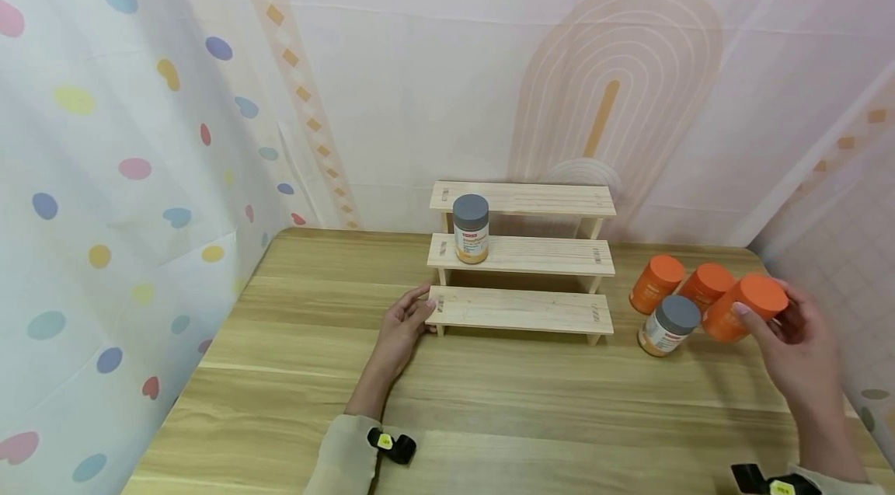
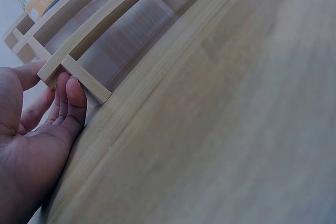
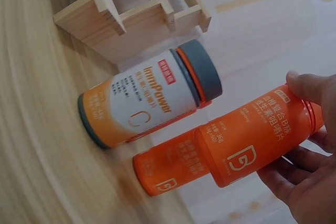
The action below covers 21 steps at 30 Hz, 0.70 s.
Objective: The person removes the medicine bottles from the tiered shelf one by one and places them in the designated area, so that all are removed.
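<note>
My left hand (image 1: pixel 400 336) grips the left end of the lowest step of a three-step wooden shelf (image 1: pixel 517 308). In the left wrist view, the thumb is at the end of the board and fingers curl under it by the leg. On the middle step, at its left, stands a supplement bottle (image 1: pixel 471 231) with a grey lid. My right hand (image 1: pixel 804 336) holds an orange vitamin bottle (image 3: pixel 257 135) near its lid, tilted in the right wrist view. Beside it stand a grey-lidded bottle (image 1: pixel 664 332) and two more orange bottles, one at the back (image 1: pixel 706 287) and one left (image 1: pixel 656 285).
The wooden table (image 1: pixel 315 285) meets a patterned curtain (image 1: pixel 419 91) behind the shelf, and a dotted curtain (image 1: pixel 140 246) hangs along the left. The bottle group stands right of the shelf, near the table's right edge.
</note>
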Tool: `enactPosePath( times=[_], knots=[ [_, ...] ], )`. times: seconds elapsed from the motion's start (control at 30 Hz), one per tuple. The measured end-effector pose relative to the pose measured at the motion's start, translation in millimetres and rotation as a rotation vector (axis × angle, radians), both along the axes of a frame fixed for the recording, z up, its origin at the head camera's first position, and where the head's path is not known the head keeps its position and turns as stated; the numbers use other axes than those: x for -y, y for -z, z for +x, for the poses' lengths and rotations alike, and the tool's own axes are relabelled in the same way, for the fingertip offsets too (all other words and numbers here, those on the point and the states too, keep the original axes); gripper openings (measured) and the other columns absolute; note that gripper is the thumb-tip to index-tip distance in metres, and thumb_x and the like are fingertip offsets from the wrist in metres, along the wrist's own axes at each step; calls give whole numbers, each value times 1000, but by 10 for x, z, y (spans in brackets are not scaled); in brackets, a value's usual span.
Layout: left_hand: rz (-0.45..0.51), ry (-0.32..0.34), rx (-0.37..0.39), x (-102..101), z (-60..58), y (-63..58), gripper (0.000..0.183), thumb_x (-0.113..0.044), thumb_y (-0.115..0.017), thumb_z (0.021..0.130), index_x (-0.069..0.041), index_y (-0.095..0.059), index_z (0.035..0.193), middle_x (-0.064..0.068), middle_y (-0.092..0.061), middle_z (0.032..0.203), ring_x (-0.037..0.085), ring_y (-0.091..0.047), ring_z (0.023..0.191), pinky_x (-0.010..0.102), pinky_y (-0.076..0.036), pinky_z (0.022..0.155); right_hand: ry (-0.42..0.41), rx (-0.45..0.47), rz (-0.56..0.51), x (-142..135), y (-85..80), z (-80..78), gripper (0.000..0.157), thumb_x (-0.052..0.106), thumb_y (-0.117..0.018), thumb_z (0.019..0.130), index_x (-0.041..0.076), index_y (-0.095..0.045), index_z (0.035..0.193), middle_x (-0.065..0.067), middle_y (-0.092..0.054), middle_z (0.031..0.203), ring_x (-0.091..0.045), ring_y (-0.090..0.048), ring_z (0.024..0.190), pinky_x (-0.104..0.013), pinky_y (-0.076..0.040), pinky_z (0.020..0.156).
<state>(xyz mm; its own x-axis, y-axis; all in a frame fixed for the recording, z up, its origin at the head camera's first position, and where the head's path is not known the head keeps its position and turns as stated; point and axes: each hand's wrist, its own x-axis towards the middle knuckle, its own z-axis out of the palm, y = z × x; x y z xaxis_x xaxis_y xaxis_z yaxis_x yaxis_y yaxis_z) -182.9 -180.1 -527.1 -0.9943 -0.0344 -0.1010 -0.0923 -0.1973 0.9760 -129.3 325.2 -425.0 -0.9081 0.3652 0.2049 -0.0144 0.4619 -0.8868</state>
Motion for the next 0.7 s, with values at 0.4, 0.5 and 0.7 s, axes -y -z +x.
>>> enactPosePath(
  times=[0.4,0.5,0.7],
  knots=[
    [-10,12,-5,7,10,-8,43,-11,-60,104,-7,-54,146,4,-65,105,12,-64,84,22,-56,71,-46,111,-4,-45,264,23,62,22,-73,96,23,-45,151,32,-53,117,17,-50,101,4,-42,82],
    [-18,16,-5,9,8,-5,43,-12,-61,104,-7,-54,146,4,-64,105,12,-64,85,22,-56,71,-53,147,16,-47,335,32,64,27,-73,97,22,-41,153,31,-53,119,18,-49,99,4,-41,81],
    [-16,15,-5,8,3,-2,44,-12,-61,104,-6,-53,146,4,-64,105,12,-63,84,22,-56,71,-82,207,32,-46,421,33,67,34,-72,97,24,-37,153,29,-51,119,18,-46,100,3,-41,81]
  ],
)
